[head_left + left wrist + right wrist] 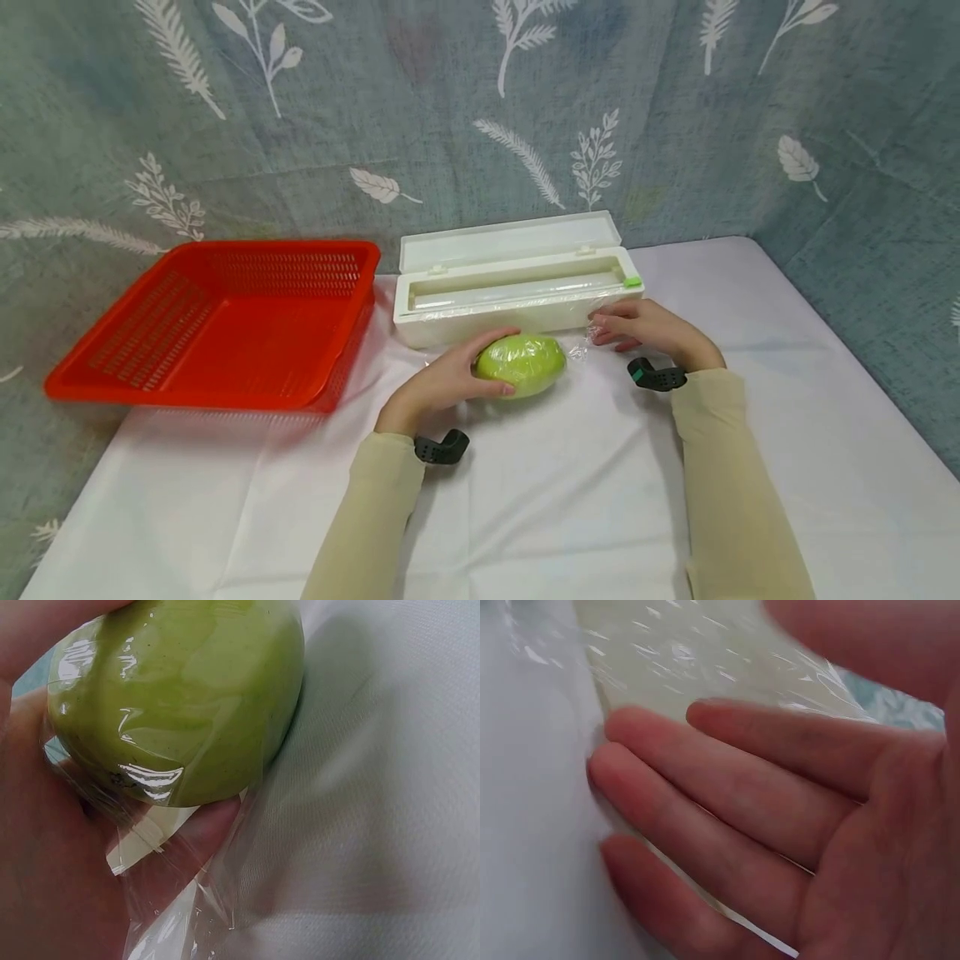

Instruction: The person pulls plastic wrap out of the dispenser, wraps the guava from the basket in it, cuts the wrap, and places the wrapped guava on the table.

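A green oval fruit [522, 365], covered in clear plastic wrap, lies over the white cloth. My left hand [442, 383] grips it from its left end, thumb at the near side and fingers over the far side. Loose wrap [176, 877] trails across the palm in the left wrist view. My right hand [648, 327] is at the front right of a white wrap dispenser box [517, 317], its fingers extended and slightly spread. Crinkled plastic film [679, 652] hangs over the box front beside those fingers. Inside the box sits a roll of film [517, 292].
The box lid [510, 240] stands raised at the back, and a green slider [632, 282] is at the box's right end. A red perforated basket [322, 387] stands to the left. Patterned grey-green fabric [442, 108] hangs behind the white-covered table [555, 517].
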`<state>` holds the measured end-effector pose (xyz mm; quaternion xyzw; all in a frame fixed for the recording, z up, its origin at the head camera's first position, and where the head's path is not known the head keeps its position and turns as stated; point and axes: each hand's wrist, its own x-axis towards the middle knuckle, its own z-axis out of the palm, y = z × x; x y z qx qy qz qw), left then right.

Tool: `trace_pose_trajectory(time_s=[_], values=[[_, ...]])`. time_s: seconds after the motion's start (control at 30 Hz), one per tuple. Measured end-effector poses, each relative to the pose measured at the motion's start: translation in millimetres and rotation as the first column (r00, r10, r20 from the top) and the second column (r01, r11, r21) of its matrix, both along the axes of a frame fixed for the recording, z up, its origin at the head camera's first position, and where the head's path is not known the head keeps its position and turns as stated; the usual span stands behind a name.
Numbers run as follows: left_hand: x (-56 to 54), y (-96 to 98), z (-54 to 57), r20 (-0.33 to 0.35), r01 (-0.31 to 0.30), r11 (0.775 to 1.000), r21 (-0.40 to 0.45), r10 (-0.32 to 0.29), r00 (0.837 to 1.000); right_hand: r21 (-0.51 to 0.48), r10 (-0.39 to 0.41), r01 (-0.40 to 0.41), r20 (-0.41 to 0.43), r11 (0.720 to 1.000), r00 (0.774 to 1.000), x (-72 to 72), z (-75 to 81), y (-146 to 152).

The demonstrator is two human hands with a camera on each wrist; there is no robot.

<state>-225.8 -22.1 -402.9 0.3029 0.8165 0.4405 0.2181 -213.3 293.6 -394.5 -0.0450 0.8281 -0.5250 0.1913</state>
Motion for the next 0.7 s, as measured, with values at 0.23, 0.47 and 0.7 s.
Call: trace_pose_trajectory(time_s=[0.23,0.47,0.7], values=[[0.5,0.7,-2.1,-0.001,-0.012,1.0,-0.019,0.012,1.0,-0.1,-0.013,0.011,-0.012,0.995,1.0,-3.7,2.6,-19.1],[0.4,1.5,0.2,-0.035,-0.006,1.0,-0.012,0.006,0.999,-0.073,-0.041,0.04,-0.007,0.997,0.999,-1.7,26.8,-34.1],[-0.7,1.6,-1.9,-0.072,-0.002,1.0,0.009,0.002,0.997,-0.018,-0.011,0.008,-0.127,1.0,0.992,0.9,33.4,-62.7]])
